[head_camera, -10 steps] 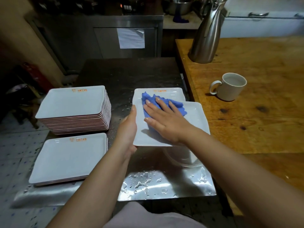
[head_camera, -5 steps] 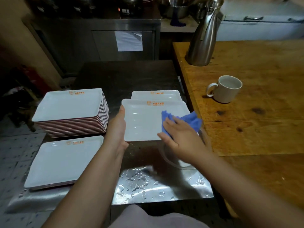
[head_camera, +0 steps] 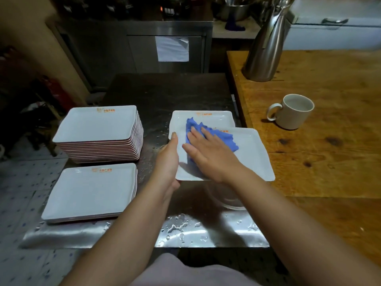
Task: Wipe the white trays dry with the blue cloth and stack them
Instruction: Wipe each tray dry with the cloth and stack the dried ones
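Beside the mug, on the wet steel surface: tray under wipe.
Left hand grips the tray's left edge to steady it; right hand, fingers flat and spread, presses the blue cloth on it. 2 stacks lie left of the mug, likely finished trays.

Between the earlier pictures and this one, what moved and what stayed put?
The right hand swept the blue cloth from the held tray's right edge, where it was half a second ago, back to its far left part. The left hand kept its grip on the tray's left edge. The tray stacks and mug stayed put.
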